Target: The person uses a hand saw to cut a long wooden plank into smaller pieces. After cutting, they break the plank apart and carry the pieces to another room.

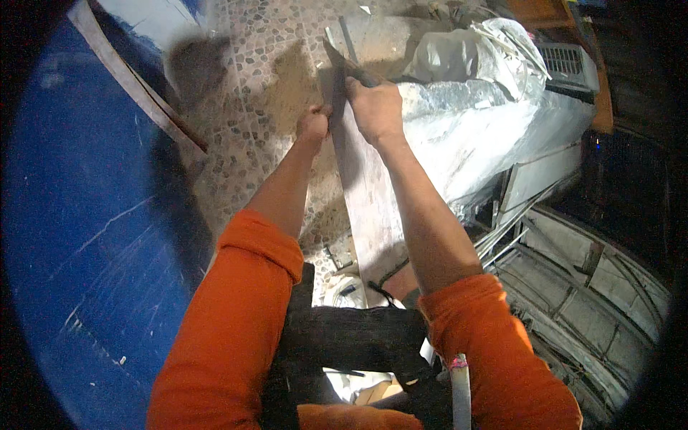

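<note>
Both hands worked on a long wooden plank (362, 193) slanting over the pebble floor (244, 107). Left hand (313, 123) was clenched on the plank's left edge; right hand (376, 107) gripped a dark blade (342, 61) above it. Short, controlled strokes away from the steadying fist seemed wisest.

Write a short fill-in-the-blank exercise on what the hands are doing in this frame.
1. Both hands rest on a long wooden ____ that runs away from the person.
2. The right hand presses a dark ____ onto it.
3. The left hand grips its ____ edge.
4. The sleeves are ____.

Missing words: plank; tool; left; orange
</note>
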